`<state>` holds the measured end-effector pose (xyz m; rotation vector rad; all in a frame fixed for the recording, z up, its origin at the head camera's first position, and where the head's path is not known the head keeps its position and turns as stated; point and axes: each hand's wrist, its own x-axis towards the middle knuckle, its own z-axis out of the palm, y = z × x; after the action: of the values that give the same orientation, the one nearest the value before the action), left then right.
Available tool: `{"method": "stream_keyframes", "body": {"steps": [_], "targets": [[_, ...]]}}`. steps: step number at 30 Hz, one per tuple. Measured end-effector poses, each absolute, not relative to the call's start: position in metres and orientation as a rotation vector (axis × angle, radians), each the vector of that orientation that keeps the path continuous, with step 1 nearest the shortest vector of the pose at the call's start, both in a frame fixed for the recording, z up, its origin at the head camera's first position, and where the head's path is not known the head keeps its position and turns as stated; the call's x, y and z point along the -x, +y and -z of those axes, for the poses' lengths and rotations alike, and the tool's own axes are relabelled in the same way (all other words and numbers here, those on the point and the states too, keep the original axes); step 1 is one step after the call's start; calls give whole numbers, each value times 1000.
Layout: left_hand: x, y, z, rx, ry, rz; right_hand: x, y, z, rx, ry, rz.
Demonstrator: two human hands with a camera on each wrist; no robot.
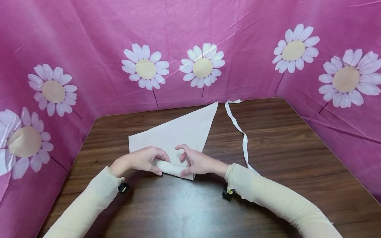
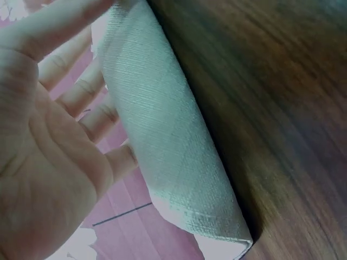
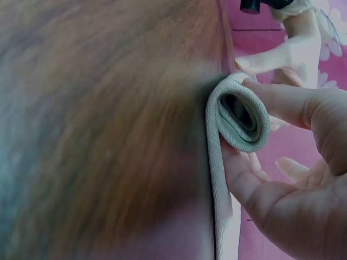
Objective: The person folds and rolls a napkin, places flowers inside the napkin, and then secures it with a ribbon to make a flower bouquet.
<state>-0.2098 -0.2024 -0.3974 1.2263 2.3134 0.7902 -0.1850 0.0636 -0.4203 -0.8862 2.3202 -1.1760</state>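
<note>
Only the right wrist view shows the cloth [image 3: 262,119] spiralled inward.

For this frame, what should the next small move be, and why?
Probably a further turn of the roll away from the person: the left hand and right hand both hold it, the right wrist view shows its coiled end, and the cloth beyond still lies unrolled.
</note>
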Motion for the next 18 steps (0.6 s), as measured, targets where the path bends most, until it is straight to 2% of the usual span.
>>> {"method": "stream_keyframes", "body": {"steps": [18], "targets": [[207, -179, 397, -1293, 2249, -733, 179, 97, 396, 1007, 2245, 1161]]}}
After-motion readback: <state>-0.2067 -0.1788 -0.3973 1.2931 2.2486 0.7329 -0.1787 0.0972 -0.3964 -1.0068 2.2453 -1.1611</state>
